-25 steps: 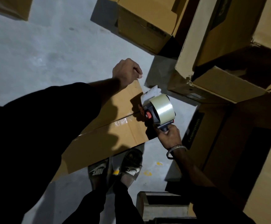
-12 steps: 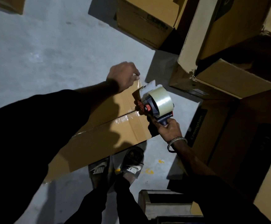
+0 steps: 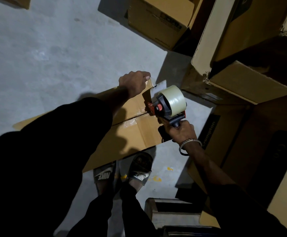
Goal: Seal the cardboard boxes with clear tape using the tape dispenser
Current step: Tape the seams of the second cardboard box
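Gripping tape dispenser [image 3: 166, 106] — right hand [image 3: 182, 132], left hand [image 3: 134, 82] on box [image 3: 136, 134] corner

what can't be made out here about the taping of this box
Head view, the only one:
- Near end of the flat brown cardboard box: hidden by the black sleeve.
- Fingers of the left hand: curled over the box's far edge.
- Blade of the red-and-black tape dispenser, gripped by the right hand: blocked by its body.

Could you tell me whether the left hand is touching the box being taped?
Touching. In the head view the left hand lies on the far corner of the box, its fingers curled over the edge with no gap showing.
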Motion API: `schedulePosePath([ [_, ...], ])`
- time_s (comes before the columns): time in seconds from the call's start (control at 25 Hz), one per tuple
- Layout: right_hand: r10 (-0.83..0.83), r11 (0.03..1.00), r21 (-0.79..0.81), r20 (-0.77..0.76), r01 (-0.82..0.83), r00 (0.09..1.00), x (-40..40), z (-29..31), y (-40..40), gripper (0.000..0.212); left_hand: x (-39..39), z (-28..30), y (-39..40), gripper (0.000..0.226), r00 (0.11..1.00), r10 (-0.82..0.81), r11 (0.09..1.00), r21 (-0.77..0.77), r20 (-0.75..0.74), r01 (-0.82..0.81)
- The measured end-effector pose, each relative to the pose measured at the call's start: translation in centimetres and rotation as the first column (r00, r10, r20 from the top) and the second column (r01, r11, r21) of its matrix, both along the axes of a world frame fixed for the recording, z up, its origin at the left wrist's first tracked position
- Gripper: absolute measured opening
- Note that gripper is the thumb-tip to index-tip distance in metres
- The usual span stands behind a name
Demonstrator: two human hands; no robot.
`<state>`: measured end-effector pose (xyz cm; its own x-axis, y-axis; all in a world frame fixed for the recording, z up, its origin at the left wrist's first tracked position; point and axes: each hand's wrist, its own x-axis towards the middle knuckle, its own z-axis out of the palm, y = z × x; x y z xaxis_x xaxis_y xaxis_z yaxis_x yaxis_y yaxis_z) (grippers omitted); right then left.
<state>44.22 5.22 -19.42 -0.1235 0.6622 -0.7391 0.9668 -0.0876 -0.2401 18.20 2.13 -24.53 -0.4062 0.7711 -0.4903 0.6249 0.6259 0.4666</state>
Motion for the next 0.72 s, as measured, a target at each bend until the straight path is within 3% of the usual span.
schedulePosePath([
  [0.16,0.091,0.996,-0.001,0.058,-0.091,0.994,-0.7,2.3,0.7,0.039,0.4,0.5,0.1,0.022,0.999,0.022,0.999,-0.027,-0.042,-0.023],
  [0.36,0.115,0.991,-0.083,0.097,-0.108,0.989,-3.4,5.9,0.6,0.047,1.4,0.7,-0.3,0.022,0.995,0.086,0.996,-0.016,0.045,-0.085],
  [0.56,0.065,0.99,-0.13,0.071,-0.055,0.995,-3.6,8.4,1.6,0.018,1.2,1.3,0.3,0.022,0.987,0.151,0.988,-0.051,0.062,-0.148],
  [0.72,0.167,0.982,-0.121,0.219,-0.143,0.961,-0.2,9.3,0.4,0.038,1.1,1.6,0.6,0.026,0.989,0.147,0.986,-0.075,-0.012,-0.147],
])
